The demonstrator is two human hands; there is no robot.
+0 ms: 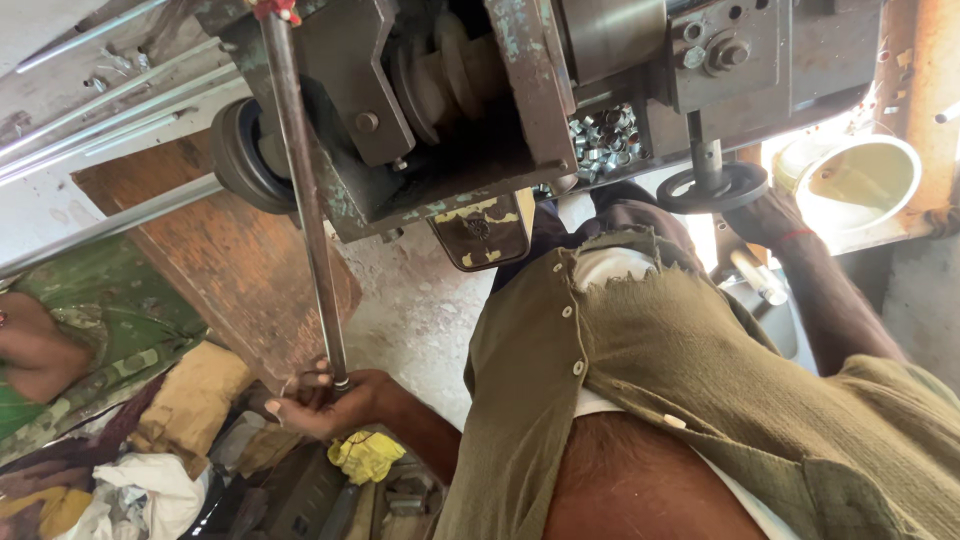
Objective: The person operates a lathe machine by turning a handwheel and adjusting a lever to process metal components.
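Down at the lower left, the person's left hand is wrapped around the bottom end of a long steel rod, which rises steeply to a red-tipped fitting on the grey machine. More rods lie on the bench behind. A tray of small metal nuts sits in the machine's middle. Farther right, the right hand grips the rim of a small black handwheel, beside a pale plastic bucket.
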